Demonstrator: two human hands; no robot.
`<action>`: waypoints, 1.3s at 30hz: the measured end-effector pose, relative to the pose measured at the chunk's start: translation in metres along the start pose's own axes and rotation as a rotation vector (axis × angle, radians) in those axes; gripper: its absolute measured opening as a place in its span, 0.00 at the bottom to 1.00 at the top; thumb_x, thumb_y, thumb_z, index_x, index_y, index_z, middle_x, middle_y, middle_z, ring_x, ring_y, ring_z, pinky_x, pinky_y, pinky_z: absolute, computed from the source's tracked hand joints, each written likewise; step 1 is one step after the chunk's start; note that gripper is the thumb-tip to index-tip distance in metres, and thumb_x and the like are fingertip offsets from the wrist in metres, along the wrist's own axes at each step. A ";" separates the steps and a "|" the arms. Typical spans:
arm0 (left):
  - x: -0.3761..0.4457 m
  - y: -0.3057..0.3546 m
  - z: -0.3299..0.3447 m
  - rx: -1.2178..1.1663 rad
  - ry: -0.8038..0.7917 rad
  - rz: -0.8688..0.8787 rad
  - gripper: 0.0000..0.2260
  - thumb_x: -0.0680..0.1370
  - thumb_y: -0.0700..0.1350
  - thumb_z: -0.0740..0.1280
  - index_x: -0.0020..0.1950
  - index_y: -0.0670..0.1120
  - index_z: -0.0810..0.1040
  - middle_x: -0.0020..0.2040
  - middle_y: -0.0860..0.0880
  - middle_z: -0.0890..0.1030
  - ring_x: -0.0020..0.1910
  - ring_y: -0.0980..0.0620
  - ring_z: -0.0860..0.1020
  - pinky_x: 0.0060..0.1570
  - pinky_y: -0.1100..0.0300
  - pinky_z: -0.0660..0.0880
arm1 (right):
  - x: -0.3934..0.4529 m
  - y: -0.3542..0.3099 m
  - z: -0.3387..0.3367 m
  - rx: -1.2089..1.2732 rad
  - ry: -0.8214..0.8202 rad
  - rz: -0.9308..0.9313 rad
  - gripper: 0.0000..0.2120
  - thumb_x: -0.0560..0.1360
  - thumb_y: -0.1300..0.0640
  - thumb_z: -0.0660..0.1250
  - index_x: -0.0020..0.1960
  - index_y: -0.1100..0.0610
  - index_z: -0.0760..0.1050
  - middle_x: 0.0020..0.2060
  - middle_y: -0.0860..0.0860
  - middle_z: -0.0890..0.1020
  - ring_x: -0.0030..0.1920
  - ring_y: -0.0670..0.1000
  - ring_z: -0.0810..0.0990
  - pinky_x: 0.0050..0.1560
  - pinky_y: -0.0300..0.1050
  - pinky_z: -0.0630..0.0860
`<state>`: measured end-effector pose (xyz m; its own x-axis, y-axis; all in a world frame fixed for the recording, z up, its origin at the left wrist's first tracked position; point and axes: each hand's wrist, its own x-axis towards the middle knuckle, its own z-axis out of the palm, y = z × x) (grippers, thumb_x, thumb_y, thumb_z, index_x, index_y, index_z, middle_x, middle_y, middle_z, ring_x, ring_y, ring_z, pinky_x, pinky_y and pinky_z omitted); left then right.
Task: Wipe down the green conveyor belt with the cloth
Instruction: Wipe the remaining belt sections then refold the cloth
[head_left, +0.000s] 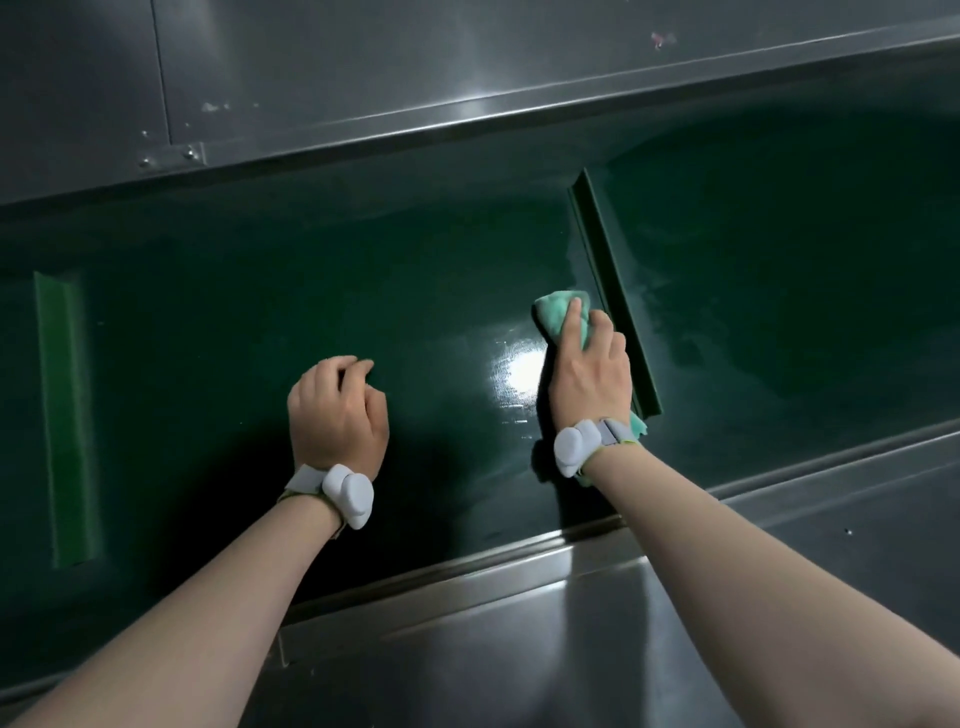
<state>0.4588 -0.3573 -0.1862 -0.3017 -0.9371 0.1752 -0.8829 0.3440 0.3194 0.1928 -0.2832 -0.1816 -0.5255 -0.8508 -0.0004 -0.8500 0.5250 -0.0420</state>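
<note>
right hand (589, 376): pressed flat on light green cloth (563, 314), fingers extended over it
cloth: under right palm, just beside raised cleat (615, 291)
left hand (337, 410): loosely curled, empty, resting on green conveyor belt (260, 312)

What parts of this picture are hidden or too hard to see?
All in the head view:
- Most of the cloth: covered by the right hand; only its ends stick out.
- Left hand fingers: curled under, so the palm side is hidden.
- Conveyor belt: cut off by the left and right edges; the far right is too dark for detail.
- Belt near the cloth: glare hides whether it is wet or just shiny.
</note>
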 end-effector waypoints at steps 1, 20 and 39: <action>0.006 -0.003 0.001 0.009 0.014 0.001 0.10 0.77 0.34 0.67 0.56 0.38 0.84 0.54 0.40 0.82 0.52 0.36 0.80 0.52 0.42 0.75 | 0.010 -0.003 0.000 0.006 -0.014 0.021 0.32 0.75 0.68 0.60 0.79 0.63 0.61 0.67 0.64 0.71 0.50 0.61 0.74 0.50 0.54 0.75; 0.008 0.008 0.007 0.045 -0.050 -0.022 0.12 0.74 0.36 0.66 0.57 0.37 0.79 0.56 0.37 0.78 0.51 0.35 0.76 0.49 0.41 0.72 | -0.072 -0.025 0.001 0.118 -0.055 -0.124 0.35 0.74 0.69 0.57 0.81 0.62 0.58 0.68 0.65 0.67 0.48 0.59 0.70 0.53 0.55 0.73; -0.012 -0.046 -0.002 0.030 -0.120 0.172 0.18 0.78 0.42 0.61 0.65 0.40 0.80 0.67 0.40 0.79 0.63 0.38 0.78 0.61 0.42 0.74 | -0.072 -0.144 0.001 0.213 -0.059 -0.321 0.30 0.75 0.65 0.59 0.78 0.62 0.66 0.65 0.65 0.75 0.46 0.62 0.75 0.45 0.55 0.76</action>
<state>0.5038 -0.3620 -0.2012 -0.4878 -0.8657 0.1121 -0.8247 0.4991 0.2661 0.3527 -0.2972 -0.1765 -0.2254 -0.9742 -0.0110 -0.9411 0.2206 -0.2564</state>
